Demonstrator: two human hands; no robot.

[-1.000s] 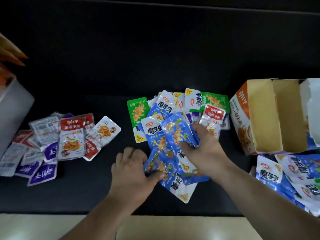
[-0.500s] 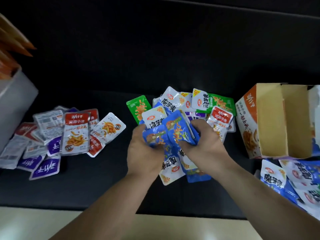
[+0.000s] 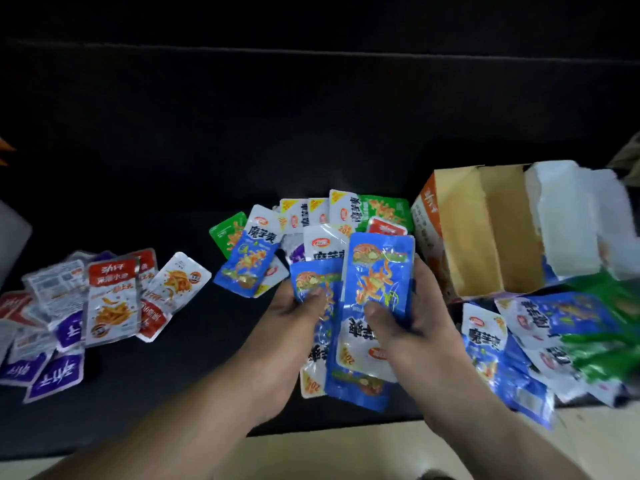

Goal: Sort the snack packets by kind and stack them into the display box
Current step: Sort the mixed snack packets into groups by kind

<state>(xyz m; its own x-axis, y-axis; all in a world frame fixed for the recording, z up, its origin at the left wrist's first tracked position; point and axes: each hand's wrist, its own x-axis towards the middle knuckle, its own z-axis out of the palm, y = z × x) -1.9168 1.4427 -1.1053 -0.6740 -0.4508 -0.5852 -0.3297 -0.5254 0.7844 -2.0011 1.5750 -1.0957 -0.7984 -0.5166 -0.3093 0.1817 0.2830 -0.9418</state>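
A bundle of blue snack packets (image 3: 377, 271) is held upright between both hands above the black surface. My left hand (image 3: 294, 317) grips its left side, thumb on the front. My right hand (image 3: 412, 317) grips the right side, thumb across the front packet. Behind the bundle lies a mixed heap with green packets (image 3: 381, 209), white ones and another blue packet (image 3: 247, 265). The open cardboard display box (image 3: 485, 233) stands to the right, its near compartment showing bare brown walls.
A pile of red, white and purple packets (image 3: 110, 299) lies at the left. More blue packets (image 3: 512, 344) are heaped in front of the box at the right, near the surface's front edge. A grey container edge (image 3: 14, 237) shows far left.
Both hands have gathered the blue packets from the heap, squared them into one bundle and lifted it toward me. The view has shifted slightly right.
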